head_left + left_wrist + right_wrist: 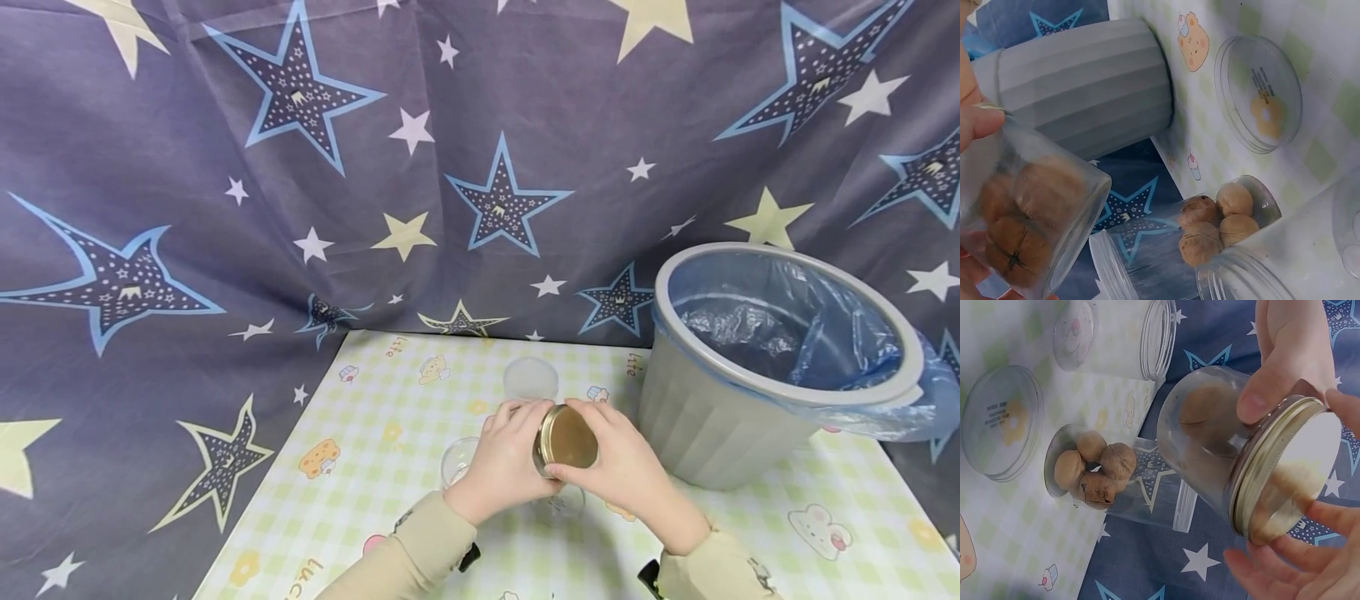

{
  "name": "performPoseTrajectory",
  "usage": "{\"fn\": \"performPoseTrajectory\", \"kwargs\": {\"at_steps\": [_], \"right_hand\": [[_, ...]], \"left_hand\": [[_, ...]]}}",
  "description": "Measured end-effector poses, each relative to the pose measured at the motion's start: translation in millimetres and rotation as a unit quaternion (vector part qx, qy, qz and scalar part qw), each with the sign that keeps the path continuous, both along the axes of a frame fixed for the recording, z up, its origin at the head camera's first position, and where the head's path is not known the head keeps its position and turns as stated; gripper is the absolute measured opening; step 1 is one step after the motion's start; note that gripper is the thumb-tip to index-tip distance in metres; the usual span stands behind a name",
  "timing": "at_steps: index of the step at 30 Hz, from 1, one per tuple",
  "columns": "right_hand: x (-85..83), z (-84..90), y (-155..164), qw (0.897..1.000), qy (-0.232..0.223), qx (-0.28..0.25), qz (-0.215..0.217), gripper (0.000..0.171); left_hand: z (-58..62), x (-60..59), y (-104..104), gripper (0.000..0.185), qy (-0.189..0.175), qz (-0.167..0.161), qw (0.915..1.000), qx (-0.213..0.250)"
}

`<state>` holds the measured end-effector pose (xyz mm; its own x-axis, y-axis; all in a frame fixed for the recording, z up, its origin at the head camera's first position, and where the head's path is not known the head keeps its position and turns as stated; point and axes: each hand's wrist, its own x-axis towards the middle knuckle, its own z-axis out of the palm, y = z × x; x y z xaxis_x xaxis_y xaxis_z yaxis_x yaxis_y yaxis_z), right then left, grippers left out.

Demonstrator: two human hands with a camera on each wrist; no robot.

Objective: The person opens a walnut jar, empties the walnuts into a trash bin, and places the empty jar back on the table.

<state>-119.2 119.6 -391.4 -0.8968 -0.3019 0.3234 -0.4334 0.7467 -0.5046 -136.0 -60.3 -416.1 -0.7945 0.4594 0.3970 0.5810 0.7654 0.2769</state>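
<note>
A clear glass jar (1210, 431) with walnuts inside and a gold metal lid (566, 436) is held tilted above the checked table mat (390, 492). My left hand (504, 458) grips the jar's glass body, thumb and fingers curled round it. My right hand (618, 467) wraps its fingers round the rim of the lid (1285, 481). In the left wrist view the held jar (1029, 219) shows its walnuts through the glass. Under the hands stands an open clear jar (1097, 469) holding several walnuts (1213, 222).
A loose clear lid (530, 379) lies on the mat behind the hands. An empty clear jar (457, 460) stands left of my left hand. A grey bin (720, 417) with a blue liner stands at the right. Star-print cloth hangs behind.
</note>
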Motion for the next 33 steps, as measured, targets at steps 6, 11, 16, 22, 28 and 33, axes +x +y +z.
{"fn": "performPoseTrajectory", "kwargs": {"at_steps": [6, 11, 16, 22, 28, 33], "right_hand": [[0.1, -3.2, -3, 1.0, 0.01, -0.026, -0.002, 0.074], [2.0, -4.2, -5, 0.999, 0.019, -0.042, -0.012, 0.071], [2.3, -5.2, -4, 0.998, 0.016, -0.053, -0.017, 0.069], [1.7, -6.0, -3, 0.997, 0.002, -0.074, -0.011, 0.069], [1.5, -8.5, -3, 0.995, 0.004, -0.104, 0.001, 0.07], [1.9, -11.2, -4, 0.991, 0.022, -0.129, 0.011, 0.068]], "left_hand": [[-1.0, 0.4, -1, 0.089, 0.013, 0.001, 0.9999, -0.011], [-3.9, -0.2, -1, 0.092, 0.021, -0.006, 0.9995, -0.021], [-9.9, -2.1, -3, 0.094, 0.042, -0.023, 0.9986, -0.022], [-17.3, -7.0, -5, 0.096, 0.1, -0.05, 0.9937, -0.003], [-17.2, -11.5, -6, 0.094, 0.139, -0.075, 0.9875, -0.001], [-13.3, -15.8, -9, 0.089, 0.151, -0.09, 0.9844, -0.011]]}}
